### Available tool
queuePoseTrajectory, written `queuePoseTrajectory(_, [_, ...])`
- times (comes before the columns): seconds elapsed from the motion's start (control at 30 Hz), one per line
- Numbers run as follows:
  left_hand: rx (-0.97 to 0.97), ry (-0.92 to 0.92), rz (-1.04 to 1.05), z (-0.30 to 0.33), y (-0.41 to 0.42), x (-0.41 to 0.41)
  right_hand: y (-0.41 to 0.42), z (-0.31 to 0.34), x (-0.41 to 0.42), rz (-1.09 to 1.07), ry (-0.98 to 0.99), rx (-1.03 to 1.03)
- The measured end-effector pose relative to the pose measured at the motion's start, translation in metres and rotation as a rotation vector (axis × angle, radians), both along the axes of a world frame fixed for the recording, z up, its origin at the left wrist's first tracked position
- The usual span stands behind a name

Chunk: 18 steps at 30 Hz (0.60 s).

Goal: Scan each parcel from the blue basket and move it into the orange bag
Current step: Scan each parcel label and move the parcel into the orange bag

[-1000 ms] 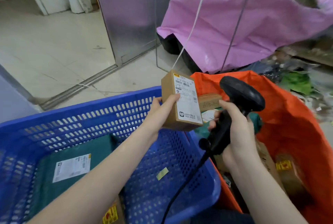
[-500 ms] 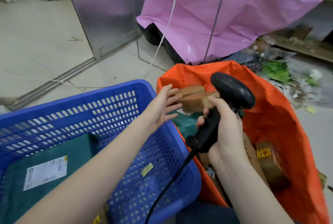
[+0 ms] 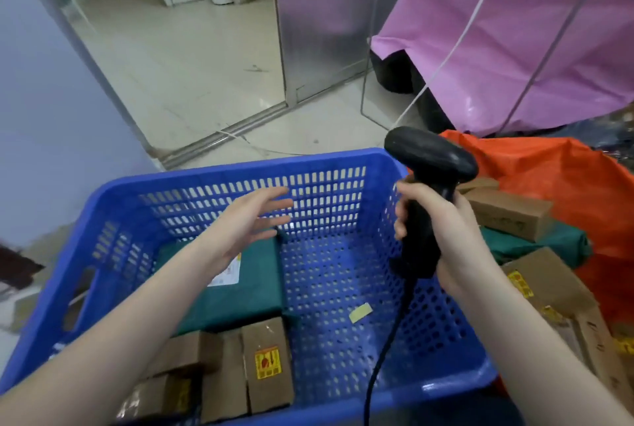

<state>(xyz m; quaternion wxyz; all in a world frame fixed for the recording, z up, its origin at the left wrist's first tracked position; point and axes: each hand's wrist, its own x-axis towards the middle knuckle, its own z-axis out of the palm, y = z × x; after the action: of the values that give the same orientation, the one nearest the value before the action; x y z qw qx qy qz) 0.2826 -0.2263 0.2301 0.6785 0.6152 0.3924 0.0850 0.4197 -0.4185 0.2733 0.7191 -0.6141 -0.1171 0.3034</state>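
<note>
The left hand point(image 3: 240, 223) is held empty with fingers spread above the blue basket point(image 3: 240, 172), seemingly poised for the green parcel point(image 3: 247, 285) below; the scanner point(image 3: 425, 185) is gripped upright by the right hand point(image 3: 446, 220), kept ready; boxes are already lodged in the orange bag point(image 3: 566, 178).

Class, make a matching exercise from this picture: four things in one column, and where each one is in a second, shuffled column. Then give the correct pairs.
Things
1. barcode scanner
2. green parcel
3. yellow paper scrap
4. left hand

Places
A. lying flat in the blue basket, white label up
B. open, hovering above the basket
C. gripped in the right hand
D. loose on the basket's bare floor

Pairs: 1-C, 2-A, 3-D, 4-B
</note>
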Motion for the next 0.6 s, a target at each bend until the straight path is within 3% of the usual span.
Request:
queuePoseTrajectory(0.27, [0.040, 0.088, 0.114, -0.034, 0.043, -0.080, 0.050, -0.025, -0.044, 0.371, -0.070, -0.196])
queuePoseTrajectory(0.43, [0.187, 0.292, -0.021, -0.071, 0.058, -0.119, 0.070, -0.044, -0.068, 0.538, -0.088, -0.317])
queuePoseTrajectory(0.6, [0.176, 0.398, -0.092, -0.114, 0.060, -0.157, 0.078, -0.065, -0.089, 0.615, -0.077, -0.402])
